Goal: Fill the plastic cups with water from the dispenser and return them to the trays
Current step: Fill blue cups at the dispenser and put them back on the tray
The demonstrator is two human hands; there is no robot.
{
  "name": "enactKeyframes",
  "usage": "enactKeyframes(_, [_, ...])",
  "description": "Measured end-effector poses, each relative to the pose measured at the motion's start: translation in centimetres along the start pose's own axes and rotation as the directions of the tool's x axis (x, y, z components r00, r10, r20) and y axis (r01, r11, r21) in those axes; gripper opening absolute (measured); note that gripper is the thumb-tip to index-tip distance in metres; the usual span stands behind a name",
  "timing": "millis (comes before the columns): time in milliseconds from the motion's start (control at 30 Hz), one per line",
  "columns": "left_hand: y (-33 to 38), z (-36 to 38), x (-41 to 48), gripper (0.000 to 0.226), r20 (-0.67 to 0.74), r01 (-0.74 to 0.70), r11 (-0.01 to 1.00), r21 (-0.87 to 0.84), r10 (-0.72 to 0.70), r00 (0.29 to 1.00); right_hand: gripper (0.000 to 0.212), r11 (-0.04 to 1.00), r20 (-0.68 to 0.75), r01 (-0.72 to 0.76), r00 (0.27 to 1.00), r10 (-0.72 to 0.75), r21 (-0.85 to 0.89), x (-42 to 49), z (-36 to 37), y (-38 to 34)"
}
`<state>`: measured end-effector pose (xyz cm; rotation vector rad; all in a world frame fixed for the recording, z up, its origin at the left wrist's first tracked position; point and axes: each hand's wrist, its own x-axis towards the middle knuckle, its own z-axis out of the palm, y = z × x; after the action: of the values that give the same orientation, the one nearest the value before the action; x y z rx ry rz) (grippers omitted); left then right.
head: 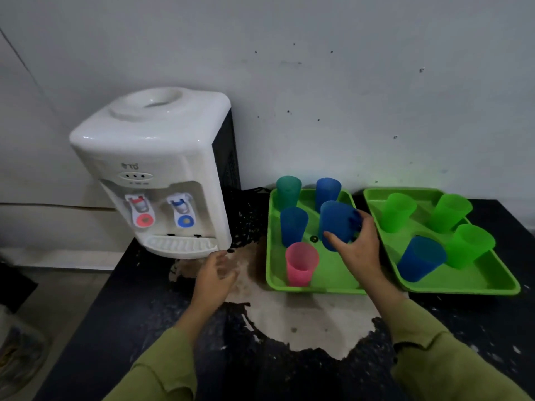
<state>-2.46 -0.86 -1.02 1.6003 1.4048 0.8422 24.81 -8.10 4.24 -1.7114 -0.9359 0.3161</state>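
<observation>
Right hand [357, 247] grips a translucent tapered blue cup [337, 224] above the glossy green tray [327, 280]; left hand [215, 273] hovers relaxed, holding nothing.

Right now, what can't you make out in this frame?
Head view only.
- Water level in the held blue cup and pink cup: tinted walls, dim light; the right hand covers part of the blue one.
- Dispenser label: too small, blurred.
- Left hand fingers: motion blur.
- Clutter at bottom left: blurred, cut by the edge.
</observation>
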Motion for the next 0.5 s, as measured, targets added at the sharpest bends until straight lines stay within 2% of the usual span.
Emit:
enactKeyframes(133, [-1.6, -3.8, 1.8, 0.043, 0.009, 0.037, 0.998, -0.041, -0.037, 0.999, 0.076, 0.997, 0.001, 0.074, 0.997, -0.074, 0.008, -1.0, 3.4, -3.8])
enactKeyframes(300, [-4.2, -9.0, 3.9, 0.04, 0.023, 0.097, 0.994, -0.051, -0.096, 0.995, 0.074, 0.997, 0.049, 0.081, 0.995, -0.081, 0.002, -3.9, 9.0, -6.8])
enactKeyframes(500, [-7.2, -15.2, 7.1, 0.029, -0.066, 0.122, 0.989, -0.087, -0.128, 0.99, 0.074, 0.999, 0.236, 0.042, 0.971, -0.041, 0.002, -9.1, 17.7, -8.5])
